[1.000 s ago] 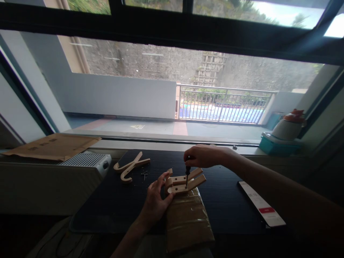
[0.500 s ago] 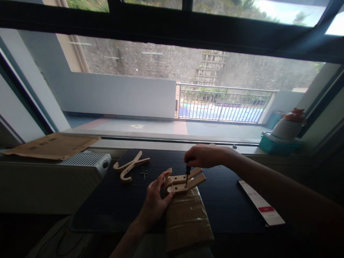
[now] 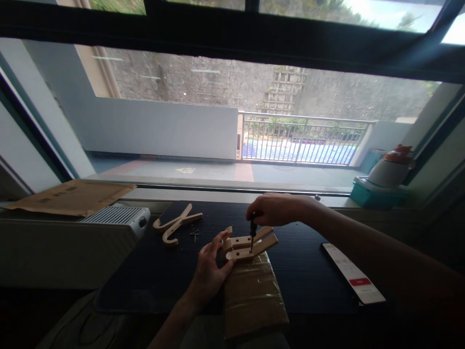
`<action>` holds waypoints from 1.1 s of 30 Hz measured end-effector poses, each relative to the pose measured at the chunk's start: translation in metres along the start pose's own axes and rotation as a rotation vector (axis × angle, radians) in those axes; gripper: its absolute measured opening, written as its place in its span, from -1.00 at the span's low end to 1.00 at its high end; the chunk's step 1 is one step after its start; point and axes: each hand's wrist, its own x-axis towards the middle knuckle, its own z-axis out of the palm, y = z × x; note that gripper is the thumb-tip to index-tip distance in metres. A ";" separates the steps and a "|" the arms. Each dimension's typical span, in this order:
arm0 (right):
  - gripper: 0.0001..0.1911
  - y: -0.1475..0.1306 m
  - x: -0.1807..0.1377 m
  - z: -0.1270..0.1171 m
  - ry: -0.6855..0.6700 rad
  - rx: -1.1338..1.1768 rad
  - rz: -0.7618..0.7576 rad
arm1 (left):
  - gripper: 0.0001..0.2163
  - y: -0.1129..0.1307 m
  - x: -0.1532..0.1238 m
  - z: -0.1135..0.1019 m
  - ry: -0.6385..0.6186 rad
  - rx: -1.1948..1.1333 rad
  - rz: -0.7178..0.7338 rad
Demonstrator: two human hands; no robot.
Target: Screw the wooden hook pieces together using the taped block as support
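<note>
My right hand (image 3: 267, 209) is closed round the handle of a screwdriver (image 3: 253, 231), held upright with its tip in a hole of the nearer wooden hook (image 3: 267, 246). Two such pale hooks lie side by side at the far end of a tape-wrapped cardboard box (image 3: 256, 295). The curved ends of the hooks are gripped by my left hand (image 3: 210, 264), thumb on the near side and fingers on the far side. More wooden hooks (image 3: 178, 223) lie crossed on the dark table, with several small screws (image 3: 195, 235) beside them.
On the dark table (image 3: 156, 276), a phone (image 3: 352, 274) with a lit screen lies at the right. A brown envelope (image 3: 72, 196) rests on the radiator (image 3: 119, 218) at left. A teal box (image 3: 376, 193) with a white and orange bottle (image 3: 390, 167) stands on the windowsill.
My right hand has shifted very slightly left on the screwdriver, whose tip stays in the same hole. My left hand and the hooks hold still.
</note>
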 end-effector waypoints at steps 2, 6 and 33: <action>-0.70 0.000 0.000 0.000 0.016 0.005 0.001 | -0.42 0.000 0.000 0.000 0.006 0.015 -0.003; -0.72 0.001 -0.001 0.002 0.022 0.021 0.026 | -0.43 0.001 0.000 0.000 0.034 0.040 0.036; -0.70 0.009 0.000 0.022 0.128 0.063 -0.002 | -0.44 0.001 0.000 0.001 0.063 0.017 0.050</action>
